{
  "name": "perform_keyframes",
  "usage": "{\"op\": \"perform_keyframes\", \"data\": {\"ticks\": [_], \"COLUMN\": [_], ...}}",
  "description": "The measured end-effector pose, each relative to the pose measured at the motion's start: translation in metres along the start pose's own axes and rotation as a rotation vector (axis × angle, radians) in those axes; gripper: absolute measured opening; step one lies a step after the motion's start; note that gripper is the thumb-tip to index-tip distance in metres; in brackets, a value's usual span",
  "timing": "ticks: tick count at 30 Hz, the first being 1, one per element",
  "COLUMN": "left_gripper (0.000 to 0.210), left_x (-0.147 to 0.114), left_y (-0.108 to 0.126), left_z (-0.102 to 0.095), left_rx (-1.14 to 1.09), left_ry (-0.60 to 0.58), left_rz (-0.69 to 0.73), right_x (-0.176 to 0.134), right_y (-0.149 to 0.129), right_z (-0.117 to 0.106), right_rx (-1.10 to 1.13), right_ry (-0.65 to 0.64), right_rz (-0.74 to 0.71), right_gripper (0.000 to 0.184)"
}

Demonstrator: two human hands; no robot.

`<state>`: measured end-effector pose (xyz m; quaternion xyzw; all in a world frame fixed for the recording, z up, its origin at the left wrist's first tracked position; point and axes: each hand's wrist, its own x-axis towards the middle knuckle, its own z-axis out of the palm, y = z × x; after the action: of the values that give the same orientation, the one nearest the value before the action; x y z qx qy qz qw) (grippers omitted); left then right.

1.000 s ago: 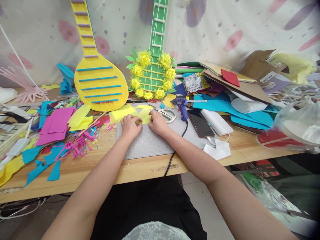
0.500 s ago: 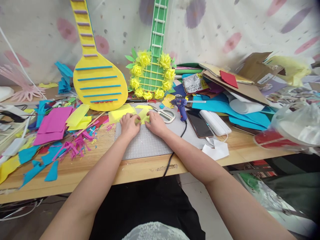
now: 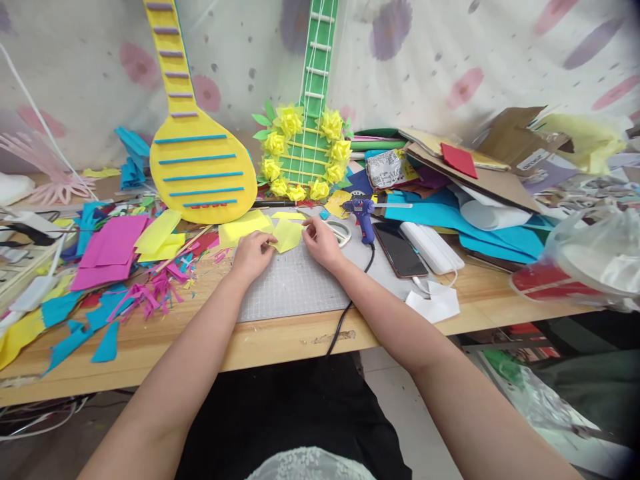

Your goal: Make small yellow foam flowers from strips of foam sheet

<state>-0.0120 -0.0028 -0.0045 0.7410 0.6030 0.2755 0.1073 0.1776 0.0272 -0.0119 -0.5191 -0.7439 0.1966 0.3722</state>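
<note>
Between my hands is a small piece of yellow paper [image 3: 288,237], held just over the grey cutting mat [image 3: 295,287]. My left hand [image 3: 255,253] pinches its left edge with closed fingers. At the opposite edge, my right hand [image 3: 321,241] grips the paper between thumb and fingers. Scissors [image 3: 340,233] lie on the mat, partly hidden behind my right hand. Another yellow paper sheet [image 3: 243,228] rests beyond my left hand. A blue glue gun [image 3: 364,217] stands to the right of the scissors, its black cord running toward me.
A yellow paper instrument [image 3: 203,173] and a green one with yellow paper flowers [image 3: 310,153] lean against the wall. Magenta paper [image 3: 110,250] and scraps lie left. To the right are a phone [image 3: 399,249], a white power bank [image 3: 431,247] and a bagged red bucket [image 3: 545,279].
My hands have moved slightly apart, and the yellow paper between them now shows more fully, spread out. The view has shifted a little.
</note>
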Motion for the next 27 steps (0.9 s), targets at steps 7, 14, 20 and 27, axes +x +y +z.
{"op": "perform_keyframes", "data": {"ticks": [7, 14, 20, 27], "left_gripper": [0.019, 0.017, 0.029, 0.027], "left_x": [-0.007, -0.006, -0.001, 0.004], "left_y": [0.02, 0.02, 0.011, 0.008], "left_z": [0.006, 0.01, 0.009, 0.017], "left_rx": [0.222, 0.105, -0.135, -0.149], "left_ry": [0.044, -0.002, -0.067, -0.045], "left_rz": [0.087, 0.196, 0.039, -0.019], "right_x": [-0.004, -0.007, -0.006, -0.006], "right_y": [-0.002, 0.0, -0.003, -0.006], "right_z": [-0.011, -0.005, -0.005, -0.004], "right_rx": [0.159, 0.093, 0.105, 0.071], "right_ry": [-0.072, -0.265, -0.279, -0.283], "right_rz": [-0.052, -0.093, -0.063, -0.066], "right_gripper": [0.027, 0.033, 0.03, 0.025]}}
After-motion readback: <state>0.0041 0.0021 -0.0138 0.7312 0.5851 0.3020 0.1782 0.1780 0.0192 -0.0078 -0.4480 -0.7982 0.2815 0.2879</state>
